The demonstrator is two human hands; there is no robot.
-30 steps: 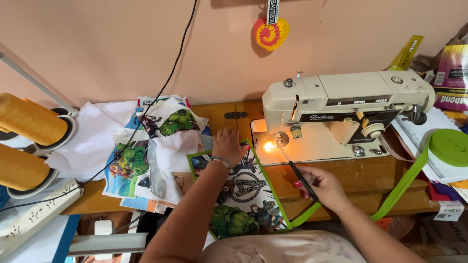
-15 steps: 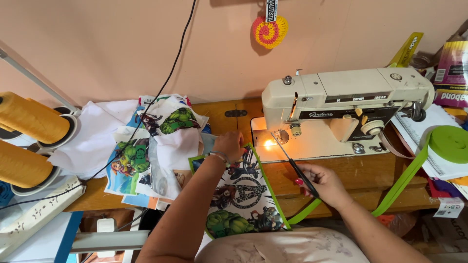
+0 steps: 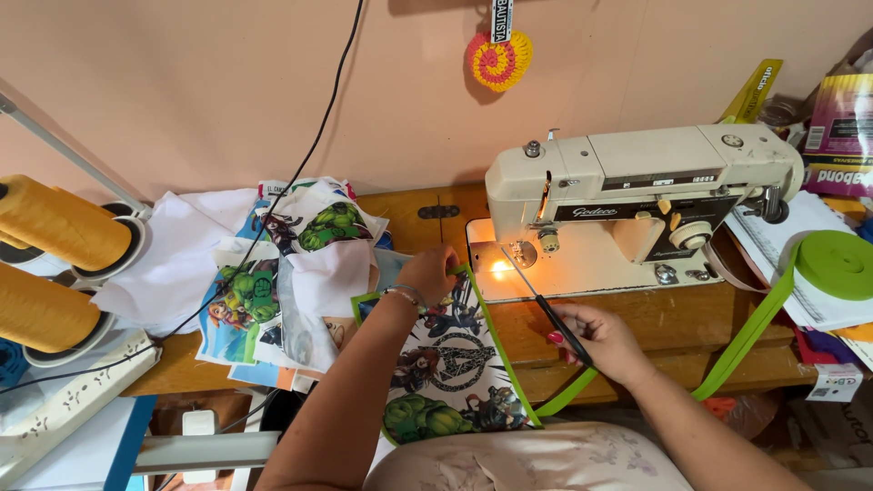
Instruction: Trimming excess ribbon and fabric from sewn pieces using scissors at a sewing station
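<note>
Cloth [image 3: 450, 364] with bright cartoon pictures and a green edge lies on the wooden table [image 3: 691, 314], just in front of the cream sewing machine [image 3: 637, 195]. A pink and yellow package [image 3: 841, 136] leans at the far right. The left hand [image 3: 429, 273] pinches the cloth's top corner. The right hand [image 3: 600, 338] is curled around thin dark scissors [image 3: 546, 309].

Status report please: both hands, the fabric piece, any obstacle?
Left hand grips printed fabric piece at its green-trimmed corner. Right hand holds thin black tool, tip toward sewing machine needle. Nothing blocking.
</note>
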